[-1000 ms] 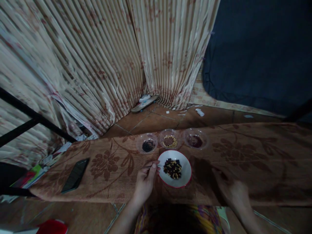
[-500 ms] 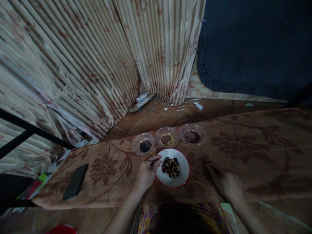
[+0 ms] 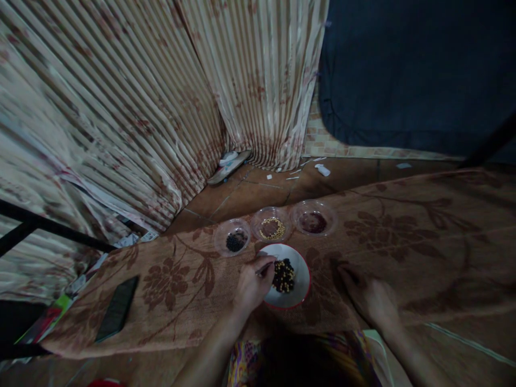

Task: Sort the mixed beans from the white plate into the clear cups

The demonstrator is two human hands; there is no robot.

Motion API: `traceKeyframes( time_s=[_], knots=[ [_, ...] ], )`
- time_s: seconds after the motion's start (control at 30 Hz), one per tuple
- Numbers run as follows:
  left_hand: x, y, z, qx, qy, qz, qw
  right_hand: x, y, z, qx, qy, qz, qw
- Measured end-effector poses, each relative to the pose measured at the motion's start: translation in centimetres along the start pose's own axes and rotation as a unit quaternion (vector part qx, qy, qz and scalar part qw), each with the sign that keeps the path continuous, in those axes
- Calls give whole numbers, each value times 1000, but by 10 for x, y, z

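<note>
A white bowl (image 3: pixel 300 282) with a red rim holds a mix of dark and yellow beans (image 3: pixel 284 277). At its left side, my left hand (image 3: pixel 253 282) is closed in a pinch on a thin tool (image 3: pixel 264 267), whose exact kind is hard to make out. The pinching fingertips are over the bowl, close to the beans. My right hand (image 3: pixel 373 298) lies on the cloth to the right of the bowl, its fingers loosely apart and holding nothing. Behind the bowl stand three clear plastic bowls: one with black beans (image 3: pixel 234 241), one with yellow beans (image 3: pixel 272 229), one with dark red beans (image 3: pixel 314 221).
A brown flowered cloth (image 3: pixel 173 328) covers the narrow table. A dark phone (image 3: pixel 116 309) lies at its left end. Beyond are a tiled floor (image 3: pixel 242 196) with scattered white bits, a skateboard (image 3: pixel 229 167) and striped curtains (image 3: pixel 161 107). A black metal bar (image 3: pixel 60 231) is at the left.
My left hand has shifted a little right, further over the bowl's left side. My right hand stays in about the same place. The whole view has shifted slightly.
</note>
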State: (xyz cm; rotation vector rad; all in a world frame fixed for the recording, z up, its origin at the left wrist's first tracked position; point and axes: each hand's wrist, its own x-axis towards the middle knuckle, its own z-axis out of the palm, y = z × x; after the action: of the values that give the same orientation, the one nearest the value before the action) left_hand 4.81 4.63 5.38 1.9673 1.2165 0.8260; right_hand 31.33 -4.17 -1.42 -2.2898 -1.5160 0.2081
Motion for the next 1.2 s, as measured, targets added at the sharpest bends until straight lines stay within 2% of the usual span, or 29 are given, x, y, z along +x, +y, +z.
traceKeyframes(
  time_s=[0.1, 0.23, 0.6, 0.87, 1.07, 1.2],
  knots=[
    [7, 5, 6, 17, 1, 8, 1000, 0, 0, 0, 4, 4, 0, 1000],
    [12, 4, 11, -14, 15, -32, 999, 0, 1, 2, 1, 8, 4, 1000],
    [-2, -5, -5, -103, 33, -121, 987, -2, 0, 2, 9, 10, 2, 1000],
    [-5, -9, 0, -126, 48, -155, 979, -1, 0, 3, 2, 10, 13, 1000],
    [-5, -3, -1, -119, 47, -186, 974, 0, 1, 3, 3, 5, 17, 1000],
    [-7, -3, 1, -114, 58, -180, 975, -1, 1, 3, 10, 0, 12, 1000]
  ],
)
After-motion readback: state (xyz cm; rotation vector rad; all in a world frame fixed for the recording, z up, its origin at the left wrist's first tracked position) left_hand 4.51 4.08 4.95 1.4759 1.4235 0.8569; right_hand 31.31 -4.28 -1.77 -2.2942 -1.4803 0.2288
